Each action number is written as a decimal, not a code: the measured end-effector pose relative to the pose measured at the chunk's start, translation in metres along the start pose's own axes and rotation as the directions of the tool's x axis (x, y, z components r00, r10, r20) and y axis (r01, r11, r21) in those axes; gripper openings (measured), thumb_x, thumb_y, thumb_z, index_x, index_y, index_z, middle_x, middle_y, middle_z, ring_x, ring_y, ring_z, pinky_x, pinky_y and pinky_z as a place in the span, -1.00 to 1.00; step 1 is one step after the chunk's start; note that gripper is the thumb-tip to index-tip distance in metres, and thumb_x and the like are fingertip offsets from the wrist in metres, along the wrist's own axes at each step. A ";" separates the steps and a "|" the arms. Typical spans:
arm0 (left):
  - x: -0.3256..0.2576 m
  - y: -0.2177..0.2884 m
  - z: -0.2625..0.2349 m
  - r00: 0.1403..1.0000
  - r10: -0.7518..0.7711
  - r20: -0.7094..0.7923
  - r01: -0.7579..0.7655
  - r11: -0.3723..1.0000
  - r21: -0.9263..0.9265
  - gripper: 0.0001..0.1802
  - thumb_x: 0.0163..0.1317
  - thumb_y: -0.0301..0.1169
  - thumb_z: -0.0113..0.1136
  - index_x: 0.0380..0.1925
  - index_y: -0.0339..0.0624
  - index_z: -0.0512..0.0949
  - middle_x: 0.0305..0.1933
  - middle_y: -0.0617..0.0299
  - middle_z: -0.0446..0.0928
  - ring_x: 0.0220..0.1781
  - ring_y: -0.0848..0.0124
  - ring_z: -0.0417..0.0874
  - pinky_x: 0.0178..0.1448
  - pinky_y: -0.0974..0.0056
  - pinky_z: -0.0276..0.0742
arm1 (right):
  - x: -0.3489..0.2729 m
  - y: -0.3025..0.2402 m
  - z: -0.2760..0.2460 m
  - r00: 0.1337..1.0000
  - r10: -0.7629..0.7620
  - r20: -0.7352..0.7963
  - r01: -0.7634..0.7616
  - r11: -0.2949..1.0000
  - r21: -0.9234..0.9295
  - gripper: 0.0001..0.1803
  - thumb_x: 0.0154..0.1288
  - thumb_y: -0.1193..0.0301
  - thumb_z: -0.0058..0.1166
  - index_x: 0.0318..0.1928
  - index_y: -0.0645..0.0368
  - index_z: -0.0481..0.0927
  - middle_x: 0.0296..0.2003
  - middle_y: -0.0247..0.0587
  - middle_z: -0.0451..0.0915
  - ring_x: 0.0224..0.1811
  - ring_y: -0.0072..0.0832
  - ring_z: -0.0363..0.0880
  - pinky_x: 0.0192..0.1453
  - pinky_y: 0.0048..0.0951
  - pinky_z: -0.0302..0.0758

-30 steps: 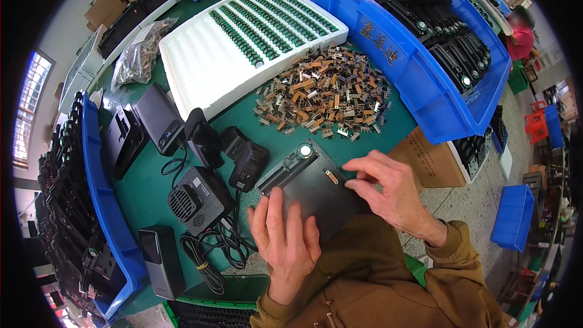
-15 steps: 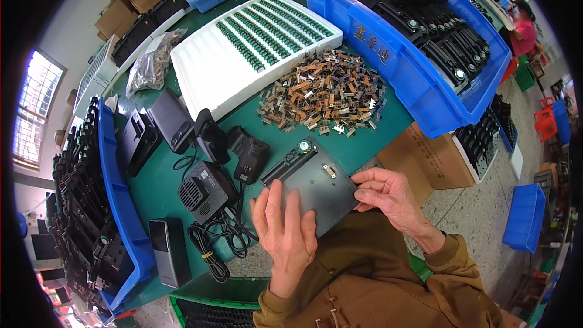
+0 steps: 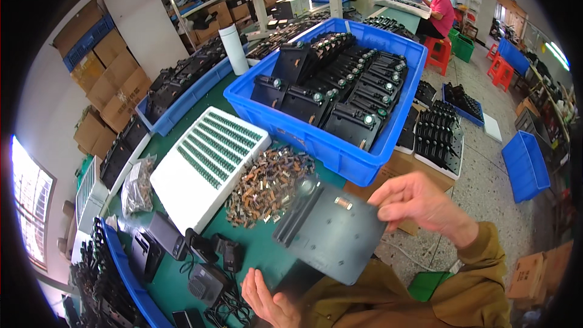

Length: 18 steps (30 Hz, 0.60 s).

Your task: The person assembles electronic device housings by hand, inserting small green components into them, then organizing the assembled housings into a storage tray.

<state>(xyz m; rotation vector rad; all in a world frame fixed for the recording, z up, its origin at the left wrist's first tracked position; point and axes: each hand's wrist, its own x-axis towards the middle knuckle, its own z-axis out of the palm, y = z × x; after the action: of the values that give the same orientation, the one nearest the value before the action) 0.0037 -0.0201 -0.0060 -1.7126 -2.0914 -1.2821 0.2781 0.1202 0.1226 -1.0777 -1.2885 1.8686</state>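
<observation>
My right hand (image 3: 425, 206) grips the right edge of a flat black plastic panel (image 3: 331, 243) between thumb and fingers. The panel is raised and tilted above the front of the green table. A small slide switch (image 3: 344, 203) sits near its upper right side, and a round silvery part shows blurred at its top left corner. Lower down, my left hand (image 3: 267, 300) is off the panel, fingers apart and holding nothing, close to black cables (image 3: 228, 313). Beyond the panel lies a heap of small slide switches (image 3: 267, 188), beside a white foam tray (image 3: 182, 203) with rows of green parts.
A big blue bin (image 3: 303, 143) full of similar black panels stands behind the heap. Black chargers (image 3: 206, 282) and another blue bin (image 3: 124, 267) are at left. A clear bag (image 3: 137, 188) lies by the tray. A person in pink (image 3: 442, 13) sits far off.
My right hand has lifted the panel up off the table. My left hand has let go of it and moved down. The view has tilted up, showing more of the room.
</observation>
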 end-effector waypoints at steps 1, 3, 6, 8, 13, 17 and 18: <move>0.001 0.003 -0.001 0.999 0.005 0.034 -0.006 1.000 0.024 -0.22 0.53 0.09 -0.46 0.14 -0.48 0.45 0.19 -0.18 0.46 0.23 -0.10 0.43 0.33 -0.05 0.30 | -0.003 -0.010 -0.012 0.998 -0.042 -0.042 0.042 0.999 -0.006 -0.74 0.25 0.53 0.23 -0.05 0.32 0.63 -0.29 -0.22 0.72 -0.38 -0.61 0.68 -0.28 -0.59 0.66; 0.001 -0.002 0.001 1.000 0.006 0.005 -0.006 1.000 -0.022 -0.40 0.47 -0.04 -0.15 0.07 -0.45 0.50 0.15 -0.16 0.47 0.19 -0.10 0.44 0.31 -0.08 0.31 | 0.004 -0.036 -0.024 0.989 -0.102 -0.111 0.102 0.995 -0.004 -0.74 0.23 0.52 0.25 -0.06 0.30 0.63 -0.32 -0.23 0.72 -0.43 -0.59 0.69 -0.32 -0.57 0.69; 0.008 -0.001 -0.003 0.997 0.065 0.042 -0.065 0.998 -0.001 -0.47 0.50 -0.10 -0.12 0.05 -0.41 0.52 0.14 -0.16 0.48 0.17 -0.12 0.46 0.29 -0.11 0.32 | 0.017 -0.069 -0.053 0.954 -0.138 -0.266 0.144 0.990 0.003 -0.74 0.22 0.52 0.25 -0.06 0.27 0.63 -0.30 -0.28 0.69 -0.41 -0.59 0.68 -0.38 -0.62 0.64; 0.009 0.000 -0.004 0.994 0.066 0.085 -0.066 0.998 0.001 -0.39 0.55 -0.04 -0.28 0.11 -0.41 0.49 0.16 -0.19 0.47 0.16 -0.18 0.45 0.29 -0.13 0.31 | 0.028 -0.086 -0.081 0.929 -0.183 -0.322 0.197 0.980 0.011 -0.73 0.24 0.50 0.23 -0.04 0.26 0.61 -0.32 -0.32 0.66 -0.41 -0.60 0.66 -0.42 -0.62 0.61; 0.007 -0.003 -0.006 0.971 0.055 0.231 -0.084 0.989 0.119 -0.49 0.51 -0.12 -0.16 0.08 -0.38 0.51 0.17 -0.20 0.45 0.18 -0.18 0.41 0.28 -0.17 0.31 | 0.093 -0.122 -0.152 0.868 -0.275 -0.414 0.322 0.946 0.045 -0.77 0.28 0.54 0.17 -0.05 0.28 0.57 -0.37 -0.31 0.63 -0.45 -0.60 0.62 -0.43 -0.60 0.60; 0.000 -0.014 0.000 0.965 0.090 0.248 -0.139 0.973 0.185 -0.55 0.46 -0.17 -0.05 0.07 -0.36 0.53 0.17 -0.20 0.44 0.15 -0.22 0.42 0.26 -0.21 0.32 | 0.151 -0.146 -0.206 0.761 -0.227 -0.607 0.371 0.921 0.121 -0.84 0.25 0.60 0.18 -0.14 0.29 0.57 -0.39 -0.24 0.60 -0.44 -0.52 0.62 -0.41 -0.57 0.61; 0.000 -0.015 0.001 0.963 0.112 0.244 -0.163 0.966 0.199 -0.56 0.45 -0.19 -0.02 0.06 -0.36 0.53 0.17 -0.20 0.44 0.13 -0.22 0.43 0.26 -0.21 0.32 | 0.163 -0.150 -0.221 0.721 -0.203 -0.663 0.379 0.916 0.130 -0.85 0.25 0.62 0.18 -0.17 0.30 0.57 -0.39 -0.21 0.60 -0.44 -0.49 0.62 -0.40 -0.56 0.62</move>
<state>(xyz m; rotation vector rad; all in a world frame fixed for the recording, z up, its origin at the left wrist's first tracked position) -0.0090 -0.0195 -0.0146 -1.9448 -2.0942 -0.8139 0.4002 0.4028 0.1762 -1.1452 -0.7290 1.2113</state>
